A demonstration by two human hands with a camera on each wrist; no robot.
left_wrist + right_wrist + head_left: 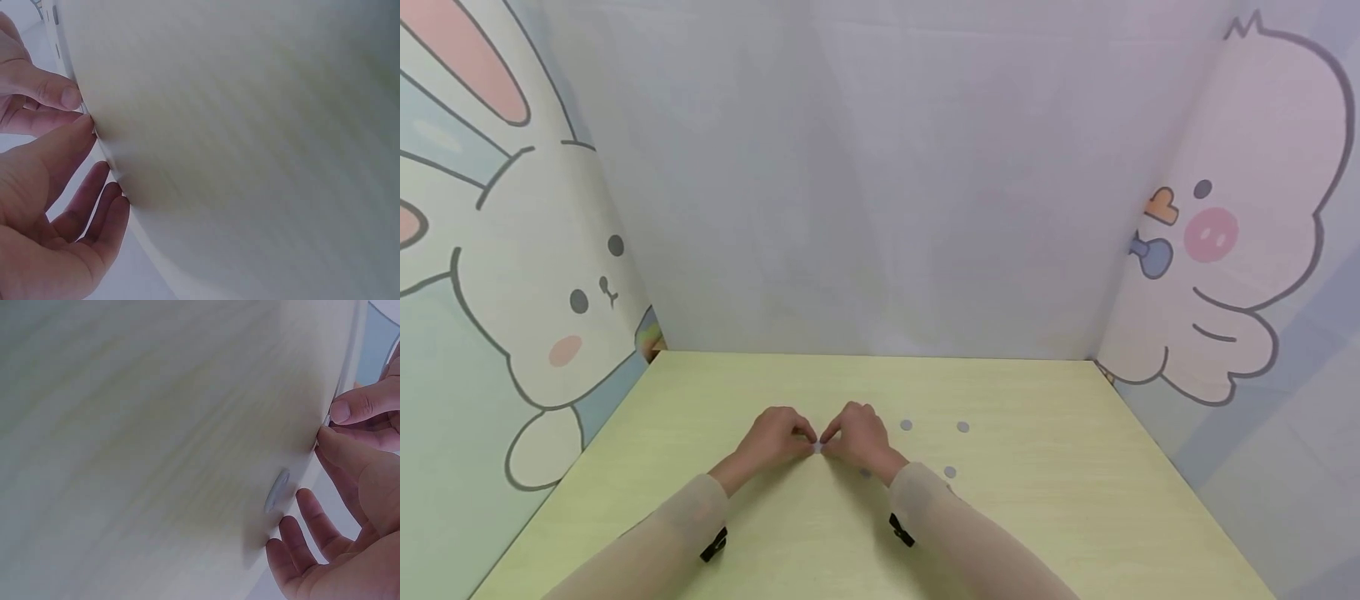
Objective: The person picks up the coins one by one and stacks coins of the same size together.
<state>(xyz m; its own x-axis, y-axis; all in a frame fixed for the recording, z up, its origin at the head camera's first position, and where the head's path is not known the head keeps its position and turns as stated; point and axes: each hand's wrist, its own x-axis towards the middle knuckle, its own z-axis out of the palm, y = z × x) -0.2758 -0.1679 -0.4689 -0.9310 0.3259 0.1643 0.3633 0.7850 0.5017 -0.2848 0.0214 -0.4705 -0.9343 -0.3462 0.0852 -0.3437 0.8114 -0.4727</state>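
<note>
Out over the table, the left hand (778, 437) and the right hand (857, 437) meet with thumbs and forefingers almost touching. Between them is a small round grey disc (817, 447), mostly covered by the fingertips, which pinch it from both sides right at the tabletop. In the left wrist view, the other fingers of the left hand (44, 212) rest with their tips at the table surface. The right wrist view has the right hand (356, 506) in a similar pose, another grey disc (277, 490) lying flat near its fingers.
More grey discs lie on the pale yellow wooden table (1037, 517): a back disc (906, 425), one farther right (962, 427) and a nearer one (950, 472). A further disc (865, 473) is partly hidden below the right hand. Cartoon-printed cloth (880, 183) encloses the table's back and sides.
</note>
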